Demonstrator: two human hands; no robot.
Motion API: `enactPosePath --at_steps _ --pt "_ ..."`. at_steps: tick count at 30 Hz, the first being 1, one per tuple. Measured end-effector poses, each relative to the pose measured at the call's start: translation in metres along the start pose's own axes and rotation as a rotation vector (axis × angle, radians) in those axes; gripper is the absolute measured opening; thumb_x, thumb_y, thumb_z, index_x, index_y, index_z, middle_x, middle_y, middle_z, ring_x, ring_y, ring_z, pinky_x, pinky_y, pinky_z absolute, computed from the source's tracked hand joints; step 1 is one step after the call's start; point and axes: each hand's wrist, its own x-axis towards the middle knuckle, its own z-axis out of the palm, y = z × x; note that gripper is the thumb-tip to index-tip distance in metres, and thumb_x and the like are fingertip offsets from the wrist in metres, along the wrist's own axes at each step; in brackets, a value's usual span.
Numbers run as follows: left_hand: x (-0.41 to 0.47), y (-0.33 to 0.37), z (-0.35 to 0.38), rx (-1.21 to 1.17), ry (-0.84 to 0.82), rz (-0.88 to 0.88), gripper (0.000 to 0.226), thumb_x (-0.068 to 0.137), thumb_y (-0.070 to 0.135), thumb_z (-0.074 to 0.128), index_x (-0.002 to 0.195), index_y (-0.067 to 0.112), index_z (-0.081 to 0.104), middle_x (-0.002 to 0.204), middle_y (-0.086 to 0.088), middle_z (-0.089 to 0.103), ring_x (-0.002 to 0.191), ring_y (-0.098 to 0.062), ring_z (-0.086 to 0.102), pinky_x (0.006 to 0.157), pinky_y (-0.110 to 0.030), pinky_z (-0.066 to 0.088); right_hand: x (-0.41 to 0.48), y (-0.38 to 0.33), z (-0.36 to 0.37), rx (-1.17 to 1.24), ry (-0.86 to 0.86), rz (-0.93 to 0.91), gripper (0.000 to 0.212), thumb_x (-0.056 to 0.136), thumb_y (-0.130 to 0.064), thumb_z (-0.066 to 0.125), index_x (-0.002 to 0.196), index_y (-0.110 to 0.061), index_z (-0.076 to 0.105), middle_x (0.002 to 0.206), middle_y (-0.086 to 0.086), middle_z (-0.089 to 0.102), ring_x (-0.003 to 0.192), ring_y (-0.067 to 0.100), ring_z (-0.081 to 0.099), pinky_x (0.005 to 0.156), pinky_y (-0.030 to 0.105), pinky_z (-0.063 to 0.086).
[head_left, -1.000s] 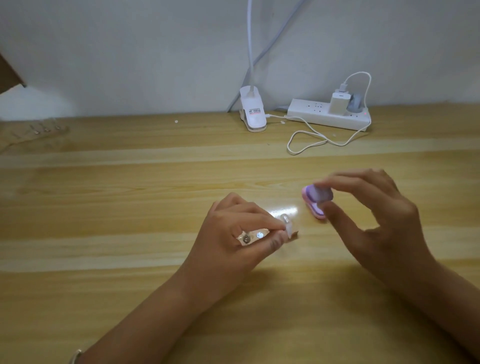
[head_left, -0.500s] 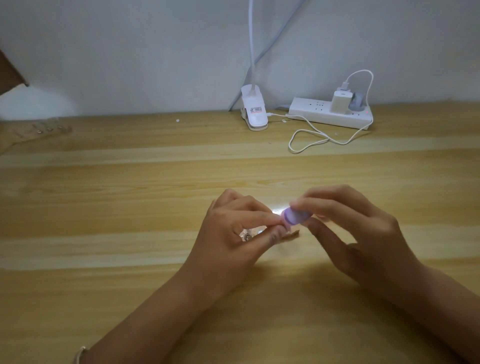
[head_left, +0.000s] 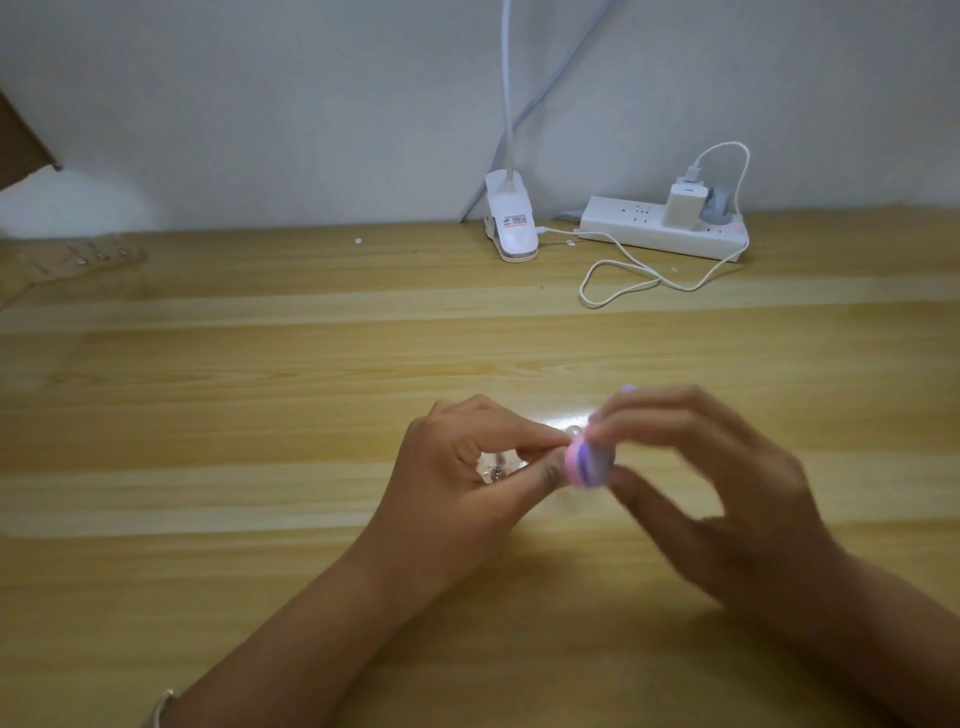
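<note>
A small round pink and purple piece (head_left: 589, 465) sits between my two hands just above the wooden table (head_left: 260, 415). My right hand (head_left: 711, 483), blurred by motion, pinches it between fingers and thumb. My left hand (head_left: 467, 467) pinches a small clear part with shiny metal bits (head_left: 498, 465), and its fingertips meet the pink and purple piece. How the two parts join is hidden by my fingers.
At the back of the table stand a white clip lamp base (head_left: 511, 223) and a white power strip (head_left: 665, 231) with a charger and a looped white cable (head_left: 623, 283). A clear packet (head_left: 67, 265) lies at the far left by the wall.
My right hand lifted the pink and purple piece from the table on the right and carried it left to my left hand. The left hand stayed in place.
</note>
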Motion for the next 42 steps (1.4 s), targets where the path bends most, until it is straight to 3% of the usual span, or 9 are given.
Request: enactPosePath --at_steps 5,10,14,18,24,27,32,38,42 --pt "0.000 -0.001 -0.002 0.031 -0.005 -0.026 0.009 0.078 0.033 0.076 0.085 0.029 0.079 0.077 0.018 0.073 0.078 -0.008 0.065 0.079 -0.028 0.039 0.004 0.011 -0.006 -0.071 0.004 -0.004 0.015 0.090 0.005 0.065 0.103 0.000 0.070 0.103 0.008 0.067 0.099 0.018 0.065 0.086 0.031 0.052" --pt "-0.001 0.001 -0.001 0.000 -0.034 -0.010 0.015 0.079 0.039 0.073 0.087 0.027 0.079 0.075 0.014 0.072 0.074 -0.009 0.064 0.077 -0.029 0.038 -0.005 0.002 0.003 0.002 -0.021 -0.097 0.021 0.090 0.007 0.065 0.107 -0.006 0.068 0.111 0.005 0.065 0.104 0.019 0.066 0.099 0.043 0.051" --pt "0.000 0.002 -0.003 -0.037 -0.017 -0.037 0.005 0.079 0.033 0.075 0.083 0.033 0.078 0.075 0.016 0.072 0.075 -0.007 0.065 0.080 -0.024 0.037 0.005 0.016 -0.004 -0.103 0.042 -0.034 0.012 0.092 0.004 0.063 0.101 0.000 0.069 0.103 0.003 0.065 0.100 0.017 0.063 0.085 0.031 0.052" --pt "-0.001 0.003 -0.001 -0.054 -0.046 -0.017 0.014 0.081 0.037 0.073 0.083 0.025 0.079 0.071 0.011 0.071 0.072 -0.009 0.064 0.078 -0.029 0.037 -0.003 0.000 0.004 -0.084 0.051 -0.123 0.025 0.090 0.005 0.067 0.111 -0.007 0.064 0.109 0.004 0.065 0.104 0.019 0.065 0.099 0.033 0.051" --pt "0.001 0.003 -0.004 -0.071 -0.045 -0.026 0.012 0.080 0.040 0.068 0.084 0.033 0.076 0.073 0.014 0.071 0.074 -0.009 0.063 0.078 -0.037 0.041 0.005 0.005 -0.004 -0.098 0.111 -0.082 0.020 0.093 -0.002 0.064 0.107 -0.016 0.066 0.107 -0.009 0.061 0.099 0.015 0.063 0.090 0.023 0.049" --pt "0.000 0.003 -0.001 -0.089 -0.059 -0.022 0.016 0.080 0.038 0.068 0.083 0.027 0.078 0.072 0.010 0.071 0.071 -0.009 0.062 0.077 -0.033 0.041 -0.003 -0.003 0.005 -0.124 0.055 -0.144 0.026 0.090 0.001 0.070 0.112 -0.011 0.064 0.110 0.003 0.064 0.099 0.019 0.065 0.098 0.039 0.052" --pt "0.001 0.003 -0.005 -0.153 -0.063 -0.021 0.011 0.082 0.027 0.070 0.080 0.020 0.078 0.074 0.008 0.074 0.073 -0.005 0.064 0.073 -0.012 0.042 0.009 0.006 -0.004 -0.166 0.097 -0.058 0.018 0.088 0.001 0.069 0.104 -0.007 0.070 0.104 -0.007 0.061 0.094 0.017 0.062 0.087 0.023 0.049" --pt "0.001 0.003 -0.004 -0.162 -0.054 -0.039 0.011 0.082 0.016 0.070 0.082 0.010 0.079 0.075 0.008 0.074 0.072 -0.002 0.063 0.071 -0.010 0.040 0.002 -0.003 0.000 -0.107 0.111 -0.090 0.021 0.090 -0.001 0.070 0.109 -0.010 0.066 0.105 0.000 0.067 0.101 0.019 0.065 0.095 0.029 0.051" --pt "0.004 -0.003 -0.007 -0.123 0.113 -0.116 0.012 0.085 0.016 0.067 0.080 0.012 0.077 0.079 0.010 0.075 0.080 0.000 0.067 0.074 -0.008 0.041 0.010 0.015 -0.014 -0.138 0.186 0.173 0.015 0.090 -0.011 0.064 0.104 -0.009 0.060 0.103 -0.005 0.065 0.094 0.016 0.064 0.091 0.018 0.045"
